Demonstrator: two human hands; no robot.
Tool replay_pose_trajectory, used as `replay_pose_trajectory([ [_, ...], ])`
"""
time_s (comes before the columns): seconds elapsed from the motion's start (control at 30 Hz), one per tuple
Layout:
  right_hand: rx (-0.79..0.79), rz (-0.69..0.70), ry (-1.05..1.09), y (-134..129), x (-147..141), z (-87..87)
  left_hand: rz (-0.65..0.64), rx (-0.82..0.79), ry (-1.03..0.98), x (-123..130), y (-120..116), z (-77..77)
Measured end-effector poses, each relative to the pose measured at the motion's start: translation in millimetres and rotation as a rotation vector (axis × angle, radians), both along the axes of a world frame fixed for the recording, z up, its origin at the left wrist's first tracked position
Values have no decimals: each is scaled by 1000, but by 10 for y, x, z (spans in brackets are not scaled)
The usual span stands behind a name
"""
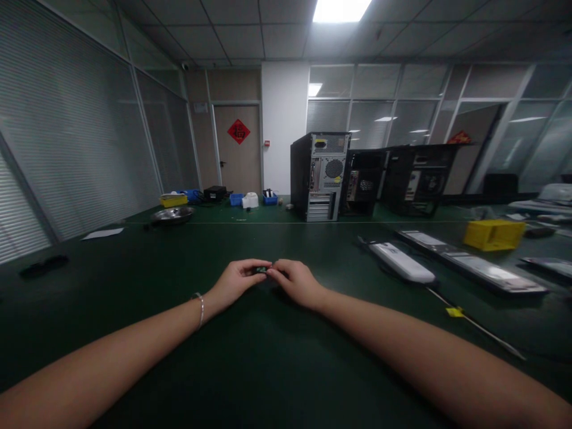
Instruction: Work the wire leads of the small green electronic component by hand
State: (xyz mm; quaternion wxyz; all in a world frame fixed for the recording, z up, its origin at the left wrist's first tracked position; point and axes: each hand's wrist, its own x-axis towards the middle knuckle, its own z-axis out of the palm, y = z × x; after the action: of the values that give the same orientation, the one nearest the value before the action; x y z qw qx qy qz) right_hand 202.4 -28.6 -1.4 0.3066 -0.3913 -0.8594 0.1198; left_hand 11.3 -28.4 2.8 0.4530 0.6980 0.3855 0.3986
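Note:
A small green piece [261, 270], perhaps a little circuit board, sits between my two hands just above the dark green table [250, 369]. My left hand [235, 281] pinches it between thumb and fingers from the left. From the other side, my right hand [297, 282] closes its thumb and fingers on the piece's right end, and the fingertips of both hands nearly meet. Most of the piece is covered by the fingers, so its exact kind cannot be made out.
Computer towers [319, 179] stand at the back right. A white power strip-like box [402, 261], long flat devices [487, 271] and a yellow bin [494, 234] lie on the right. To the left are a metal bowl [173, 215], paper [103, 233] and a dark object [43, 266].

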Motion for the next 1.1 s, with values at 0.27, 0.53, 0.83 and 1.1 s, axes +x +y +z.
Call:
replay_pose_trajectory([
  [0.27,-33,-119,55,62,19,-51,-139,-201,-239,2,26,-58],
  [0.53,-12,-93,79,94,18,-88,-149,-115,-98,-6,0,-30],
  [0.83,4,-12,73,47,-6,-53,-27,94,68,-3,50,-105],
  [1.1,-20,-130,11,6,12,1,33,35,-97,-15,63,-34],
])
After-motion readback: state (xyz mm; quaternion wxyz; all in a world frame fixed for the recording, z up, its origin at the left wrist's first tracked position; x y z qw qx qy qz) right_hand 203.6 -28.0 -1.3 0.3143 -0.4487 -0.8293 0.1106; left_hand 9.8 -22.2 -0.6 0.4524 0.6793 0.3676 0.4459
